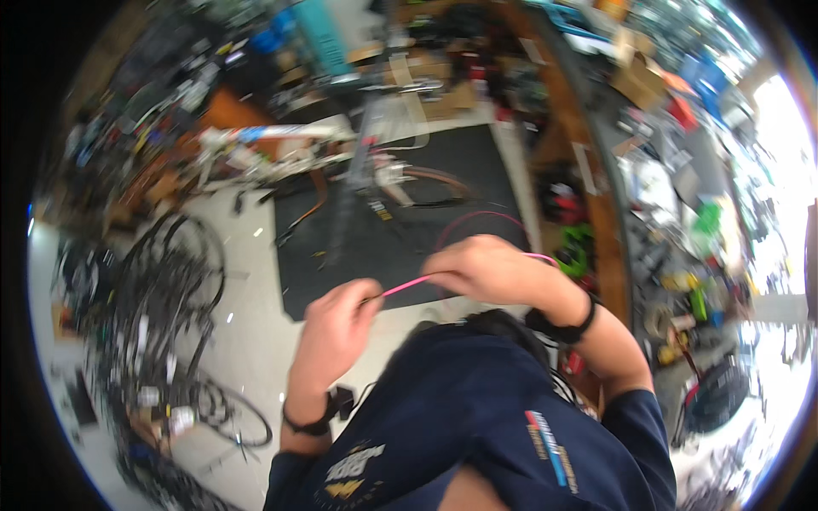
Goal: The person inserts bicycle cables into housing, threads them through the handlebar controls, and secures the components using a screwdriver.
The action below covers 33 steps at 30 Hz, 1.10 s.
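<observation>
At the centre of the frame, a thin pink cable (405, 285) runs between the left hand (339, 317), pinching one stretch, and the right hand (479, 267), its fingers closed around another. A black mat (298, 268) lies behind them; a blurred bicycle frame (294, 133) sits upper left of centre.

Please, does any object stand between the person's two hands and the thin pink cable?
Nothing visible does. The bare left hand and bare right hand both pinch the thin pink cable directly, and no object crosses the stretch between them. The flat black mat lies below on the floor.
</observation>
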Each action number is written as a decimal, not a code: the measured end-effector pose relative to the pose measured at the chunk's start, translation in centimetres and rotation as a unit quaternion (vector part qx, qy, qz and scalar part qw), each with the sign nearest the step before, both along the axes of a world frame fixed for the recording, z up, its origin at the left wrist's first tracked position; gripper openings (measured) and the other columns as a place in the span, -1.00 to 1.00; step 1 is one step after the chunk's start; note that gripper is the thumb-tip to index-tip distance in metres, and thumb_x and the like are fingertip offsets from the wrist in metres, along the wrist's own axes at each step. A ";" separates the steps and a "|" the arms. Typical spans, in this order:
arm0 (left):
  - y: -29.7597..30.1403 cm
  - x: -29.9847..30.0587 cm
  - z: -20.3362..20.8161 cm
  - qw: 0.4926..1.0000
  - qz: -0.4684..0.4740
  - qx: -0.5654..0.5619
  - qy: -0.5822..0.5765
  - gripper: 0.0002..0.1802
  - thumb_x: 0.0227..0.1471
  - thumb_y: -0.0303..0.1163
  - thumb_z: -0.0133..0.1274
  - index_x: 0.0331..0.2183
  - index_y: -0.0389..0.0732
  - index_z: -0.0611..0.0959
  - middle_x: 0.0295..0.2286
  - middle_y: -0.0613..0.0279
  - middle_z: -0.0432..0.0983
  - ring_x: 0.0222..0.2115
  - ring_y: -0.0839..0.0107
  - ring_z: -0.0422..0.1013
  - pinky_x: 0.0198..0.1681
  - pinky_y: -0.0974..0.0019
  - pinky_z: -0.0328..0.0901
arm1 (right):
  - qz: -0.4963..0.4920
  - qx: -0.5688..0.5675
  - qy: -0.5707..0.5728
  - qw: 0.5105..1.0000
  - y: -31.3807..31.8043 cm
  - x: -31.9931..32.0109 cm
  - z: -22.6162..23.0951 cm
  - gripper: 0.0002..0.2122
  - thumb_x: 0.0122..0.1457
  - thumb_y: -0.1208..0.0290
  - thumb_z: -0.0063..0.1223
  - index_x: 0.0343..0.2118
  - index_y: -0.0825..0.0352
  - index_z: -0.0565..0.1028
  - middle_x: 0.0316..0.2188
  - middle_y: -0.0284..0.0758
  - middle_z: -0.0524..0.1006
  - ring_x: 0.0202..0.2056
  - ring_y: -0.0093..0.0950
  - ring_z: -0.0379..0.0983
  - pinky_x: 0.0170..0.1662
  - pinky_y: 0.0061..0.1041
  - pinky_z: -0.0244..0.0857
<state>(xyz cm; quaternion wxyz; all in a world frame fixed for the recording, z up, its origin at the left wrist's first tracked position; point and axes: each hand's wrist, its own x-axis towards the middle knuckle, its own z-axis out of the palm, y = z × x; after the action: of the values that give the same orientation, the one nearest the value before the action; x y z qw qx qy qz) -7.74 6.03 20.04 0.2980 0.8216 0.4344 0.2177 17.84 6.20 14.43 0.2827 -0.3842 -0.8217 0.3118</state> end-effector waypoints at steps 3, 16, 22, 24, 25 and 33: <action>-1.2 -0.3 -0.3 0.993 0.063 -0.093 -0.024 -0.95 0.10 -0.57 0.04 -0.35 -0.35 0.54 -0.52 0.09 0.48 -0.53 0.27 0.47 -0.42 0.26 0.35 | 0.031 0.047 0.016 0.998 0.2 -0.6 -0.7 -0.86 0.20 0.38 0.06 -0.36 0.35 0.51 -0.49 -0.15 0.53 -0.35 -0.10 0.50 -0.28 -0.20 0.38; -0.4 1.3 -2.6 0.997 -0.030 -0.059 0.043 -0.94 0.16 -0.56 -0.02 -0.31 -0.36 0.52 -0.57 0.15 0.46 -0.57 0.41 0.41 -0.45 0.36 0.29 | -0.034 0.029 -0.012 0.999 -2.4 1.8 0.1 -0.87 0.18 0.38 0.03 -0.39 0.33 0.52 -0.58 -0.12 0.52 -0.43 -0.11 0.50 -0.33 -0.20 0.38; 1.3 1.4 -2.9 0.932 0.041 -0.236 -0.273 -0.85 0.20 -0.57 0.02 -0.18 -0.38 0.58 -0.40 0.16 0.57 -0.45 0.46 0.53 -0.33 0.44 0.43 | -0.113 0.071 0.027 0.991 -3.7 1.5 2.5 -0.86 0.13 0.46 0.13 -0.26 0.34 0.57 -0.49 -0.19 0.54 -0.42 -0.17 0.53 -0.36 -0.24 0.40; 1.7 2.1 -2.2 0.907 0.029 -0.263 -0.328 -0.88 0.20 -0.59 0.01 -0.20 -0.37 0.56 -0.39 0.16 0.58 -0.43 0.46 0.55 -0.31 0.44 0.46 | -0.140 0.097 0.037 0.985 -3.7 1.1 3.1 -0.88 0.10 0.53 0.14 -0.28 0.36 0.56 -0.50 -0.22 0.52 -0.47 -0.19 0.51 -0.41 -0.28 0.37; 1.9 2.1 -2.2 0.898 0.023 -0.259 -0.354 -0.89 0.21 -0.58 0.00 -0.20 -0.36 0.55 -0.39 0.16 0.58 -0.42 0.46 0.55 -0.30 0.43 0.47 | -0.148 0.100 0.025 0.984 -3.7 0.8 3.5 -0.90 0.12 0.49 0.14 -0.29 0.33 0.55 -0.50 -0.23 0.52 -0.48 -0.20 0.51 -0.43 -0.29 0.37; 2.0 0.7 -1.9 0.832 -0.037 -0.301 -0.465 -0.89 0.21 -0.61 -0.04 -0.19 -0.33 0.51 -0.34 0.04 0.61 -0.37 0.41 0.58 -0.25 0.39 0.49 | -0.142 0.092 0.056 0.984 -3.3 -1.8 5.5 -0.88 0.15 0.51 0.14 -0.25 0.35 0.52 -0.51 -0.22 0.49 -0.50 -0.19 0.48 -0.45 -0.31 0.34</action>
<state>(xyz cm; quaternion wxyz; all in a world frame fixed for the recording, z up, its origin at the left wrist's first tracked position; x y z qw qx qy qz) -7.07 8.08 18.11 0.7052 0.5085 0.2584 0.4211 16.01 2.88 19.94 0.4039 -0.4514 -0.7669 0.2121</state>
